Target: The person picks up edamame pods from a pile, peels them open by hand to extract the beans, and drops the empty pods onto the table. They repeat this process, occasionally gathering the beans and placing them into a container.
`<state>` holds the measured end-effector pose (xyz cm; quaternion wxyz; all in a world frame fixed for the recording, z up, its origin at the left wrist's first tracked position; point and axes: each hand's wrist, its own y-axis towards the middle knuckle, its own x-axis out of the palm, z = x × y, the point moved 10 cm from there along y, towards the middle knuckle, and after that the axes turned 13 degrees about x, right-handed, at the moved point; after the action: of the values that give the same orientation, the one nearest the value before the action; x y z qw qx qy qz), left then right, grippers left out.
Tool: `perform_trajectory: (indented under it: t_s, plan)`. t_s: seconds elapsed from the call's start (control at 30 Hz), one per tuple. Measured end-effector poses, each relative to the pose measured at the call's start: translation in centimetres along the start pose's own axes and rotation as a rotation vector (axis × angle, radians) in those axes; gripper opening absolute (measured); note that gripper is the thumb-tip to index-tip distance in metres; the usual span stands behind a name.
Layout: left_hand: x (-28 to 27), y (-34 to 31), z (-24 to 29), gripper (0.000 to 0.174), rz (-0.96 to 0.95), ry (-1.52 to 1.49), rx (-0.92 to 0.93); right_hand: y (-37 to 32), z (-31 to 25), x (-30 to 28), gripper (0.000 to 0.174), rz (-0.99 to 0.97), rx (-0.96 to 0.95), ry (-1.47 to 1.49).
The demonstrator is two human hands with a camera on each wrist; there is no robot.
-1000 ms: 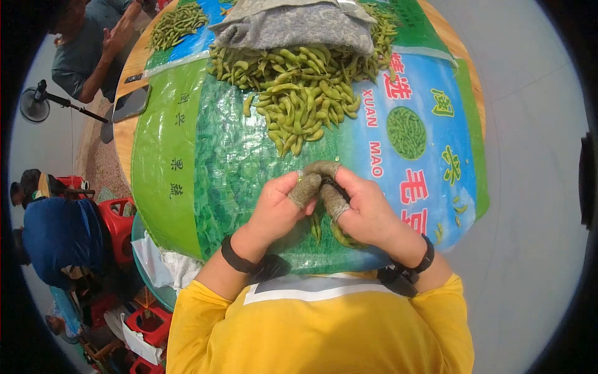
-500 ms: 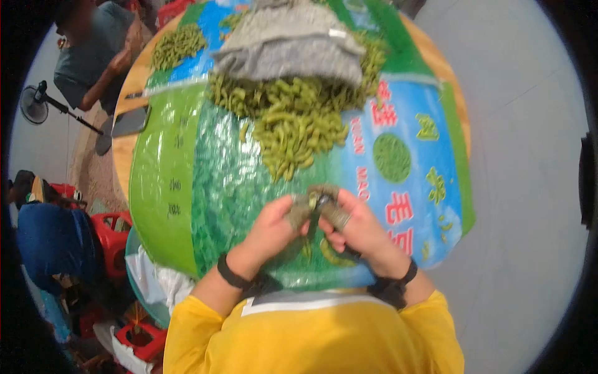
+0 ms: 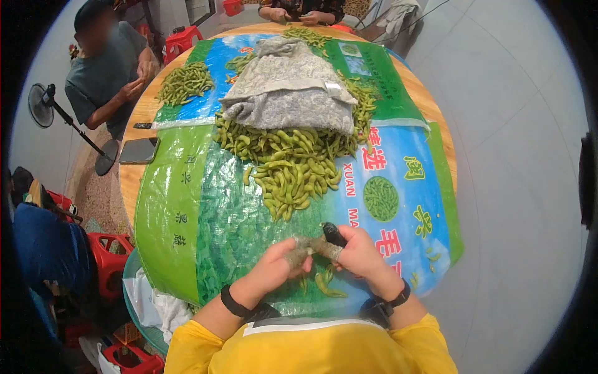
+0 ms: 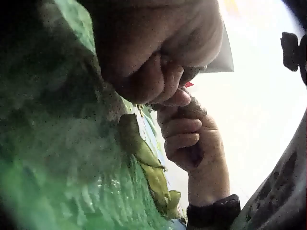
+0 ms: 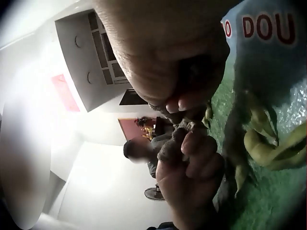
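Observation:
My left hand (image 3: 274, 265) and right hand (image 3: 364, 257) meet fingertip to fingertip low over the green printed sheet. Grey fabric covers wrap the thumbs, and a black cover (image 3: 334, 234) sits on a right fingertip. Between the tips a small pale green bit of an edamame pod (image 3: 309, 251) shows, pinched there and mostly hidden. Both wrist views show the remaining fingers curled in. Loose edamame pods (image 3: 327, 285) lie on the sheet just below the hands; the right wrist view shows a plump curved pod (image 5: 268, 152) close by.
Ahead is a large heap of edamame pods (image 3: 293, 181), partly under a grey towel (image 3: 293, 100). A smaller pile (image 3: 185, 83) lies at the far left, near a phone (image 3: 139, 151). Other people sit around the round table (image 3: 129, 187). A basin (image 3: 134, 274) stands lower left.
The head view has tilted up, so heap and hands appear lower and more of the far table shows. My hands stay together; the black-covered right fingertip now points forward.

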<state>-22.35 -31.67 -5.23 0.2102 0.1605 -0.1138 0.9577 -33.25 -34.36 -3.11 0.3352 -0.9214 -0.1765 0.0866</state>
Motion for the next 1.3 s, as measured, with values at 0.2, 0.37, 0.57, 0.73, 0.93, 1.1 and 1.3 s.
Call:
perform_trajectory:
  t_s: [0.2, 0.37, 0.57, 0.73, 0.93, 1.1, 1.3]
  plan:
    - [-1.2, 0.2, 0.9, 0.025, 0.123, -0.196, 0.11, -2.1, -3.5, -3.5, 0.023, 0.478, -0.449, -0.133]
    - [-0.8, 0.3, 1.2, 0.023, 0.087, 0.306, 0.281, -4.5, -4.6, 1.2, 0.019, 0.555, -0.712, -0.505]
    - [-1.3, 0.3, 1.8, 0.025, 0.106, 0.56, 0.334, -1.4, -2.0, 1.4, 0.012, 0.235, -0.415, -0.052]
    - [-0.9, -0.1, 3.3, 0.026, 0.094, 0.378, 0.495, -0.3, 0.1, 3.5, 0.008, -0.126, -0.115, 0.409]
    - [-0.6, 0.0, 2.2, 0.027, 0.044, 0.148, 0.371, -0.3, 0.0, 3.6, 0.012, -0.258, -0.023, 0.62]
    - [-0.9, 0.1, 2.0, 0.032, 0.058, -0.02, 0.243, -0.3, -0.1, 1.1, 0.012, -0.17, -0.037, 0.686]
    - [-1.6, 0.2, 1.3, 0.043, 0.148, -0.465, 0.131, -2.4, -0.9, -4.7, 0.017, 0.25, -0.235, -0.079]
